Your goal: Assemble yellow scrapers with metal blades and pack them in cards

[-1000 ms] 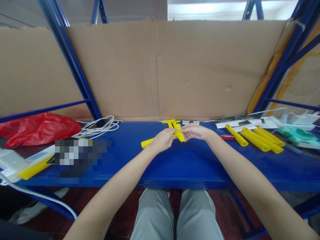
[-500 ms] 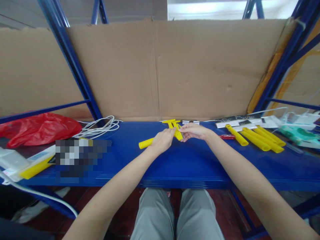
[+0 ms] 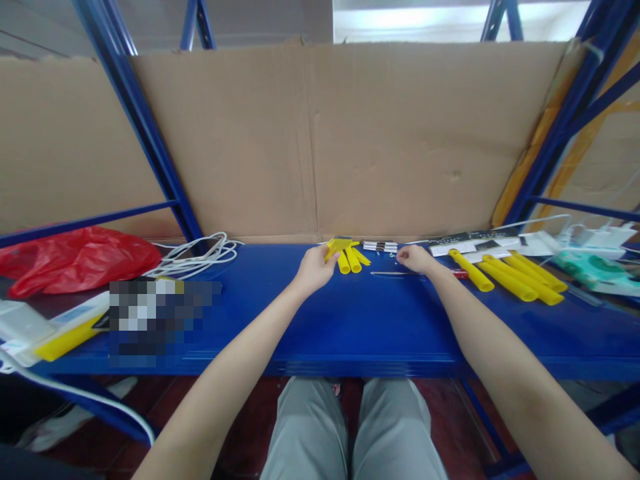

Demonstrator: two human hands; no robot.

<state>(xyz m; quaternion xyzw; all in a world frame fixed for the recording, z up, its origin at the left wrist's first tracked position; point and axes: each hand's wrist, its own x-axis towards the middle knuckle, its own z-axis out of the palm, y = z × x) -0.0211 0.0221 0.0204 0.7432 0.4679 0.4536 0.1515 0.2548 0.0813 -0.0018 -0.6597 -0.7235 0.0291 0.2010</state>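
My left hand (image 3: 319, 269) is closed round a yellow scraper head (image 3: 339, 245) near the back of the blue table. Just right of it lie several yellow tube-like handles (image 3: 344, 262), close together. My right hand (image 3: 414, 258) rests low over the table with its fingers curled together at the tips; whether something small is between them is hidden. Near those fingertips are tiny loose bits (image 3: 391, 254) and a small stack of white and black strips (image 3: 379, 246). Under the right wrist lies a screwdriver (image 3: 393, 273) with a red handle.
More yellow handles (image 3: 510, 280) lie at the right, by white packaging (image 3: 450, 249) and a green pack (image 3: 590, 267). At the left are a coiled white cable (image 3: 220, 250), a red plastic bag (image 3: 85, 257) and a power strip (image 3: 75, 317). A cardboard wall (image 3: 400, 147) closes the back.
My hands have moved apart. The left has drawn back with the yellow scraper, its long handle no longer showing; the right has shifted right toward the small bits, uncovering the screwdriver shaft.
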